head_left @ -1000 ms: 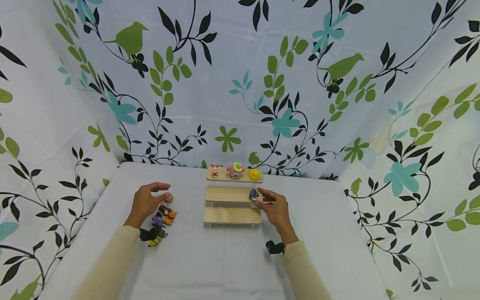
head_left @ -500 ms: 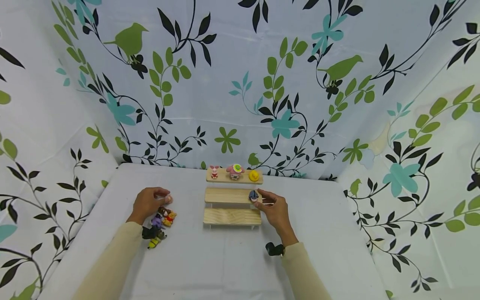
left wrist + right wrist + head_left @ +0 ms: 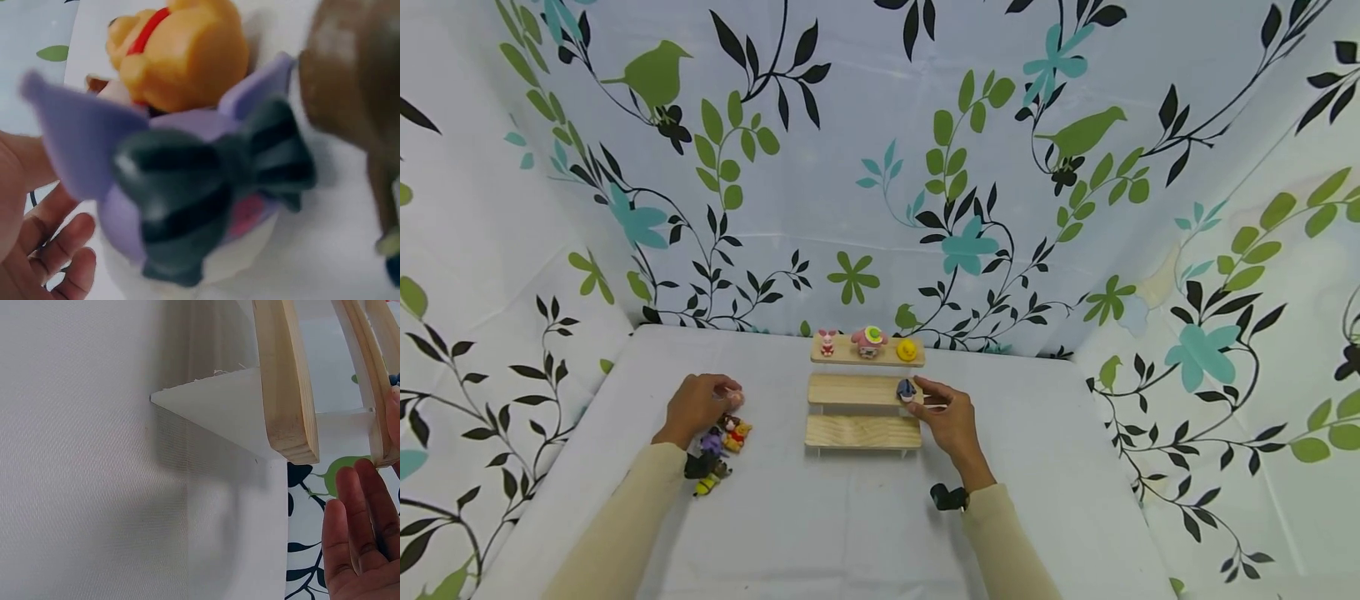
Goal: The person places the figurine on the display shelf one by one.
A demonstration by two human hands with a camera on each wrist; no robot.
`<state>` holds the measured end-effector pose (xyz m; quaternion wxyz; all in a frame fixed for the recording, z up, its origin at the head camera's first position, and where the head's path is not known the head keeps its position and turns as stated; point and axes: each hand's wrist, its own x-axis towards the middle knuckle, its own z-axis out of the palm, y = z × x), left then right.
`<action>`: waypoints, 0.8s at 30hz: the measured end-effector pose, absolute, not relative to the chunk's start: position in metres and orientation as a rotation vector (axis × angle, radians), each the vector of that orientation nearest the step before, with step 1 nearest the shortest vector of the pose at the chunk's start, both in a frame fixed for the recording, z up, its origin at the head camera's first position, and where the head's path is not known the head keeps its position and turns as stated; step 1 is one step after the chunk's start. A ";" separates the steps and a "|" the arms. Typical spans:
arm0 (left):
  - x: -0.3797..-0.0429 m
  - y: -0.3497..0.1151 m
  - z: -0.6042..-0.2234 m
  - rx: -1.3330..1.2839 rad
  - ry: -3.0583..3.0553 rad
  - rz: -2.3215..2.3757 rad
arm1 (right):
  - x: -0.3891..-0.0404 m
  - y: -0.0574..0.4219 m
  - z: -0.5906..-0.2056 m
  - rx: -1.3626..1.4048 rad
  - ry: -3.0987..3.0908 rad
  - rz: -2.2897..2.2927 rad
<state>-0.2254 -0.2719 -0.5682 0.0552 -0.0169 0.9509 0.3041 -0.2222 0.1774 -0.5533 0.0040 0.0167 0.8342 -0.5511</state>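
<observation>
The fingers of the left hand [image 3: 694,407] have come down over a small pink toy [image 3: 735,400] since the first picture; the right hand [image 3: 949,417] has stayed put.

From the head, the left fingers are bent at the pink toy, but I can't tell if they grip it. The right thumb and finger pinch a dark blue toy [image 3: 907,390] at the right end of the middle step [image 3: 853,389]. Three toys stand on the top step [image 3: 889,358]. Near the left hand are a purple toy [image 3: 713,443], a yellow bear [image 3: 738,435] and a black and yellow toy [image 3: 706,484].

From the left wrist, the purple toy's big dark bow [image 3: 187,187] is close up. The bear lies behind it. The fingers are bent at the left edge.

From the right wrist, three loose fingers [image 3: 359,506] are beside the wooden steps [image 3: 286,394]. A bit of blue shows at the edge.
</observation>
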 end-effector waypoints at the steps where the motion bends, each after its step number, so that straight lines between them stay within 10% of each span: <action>1: -0.224 -0.271 -0.568 -0.051 2.896 0.921 | -0.222 0.177 -0.553 0.051 2.615 -1.727; 24: -0.204 -0.199 -0.537 0.079 3.064 1.299 | -0.224 0.177 -0.554 0.050 2.638 -1.713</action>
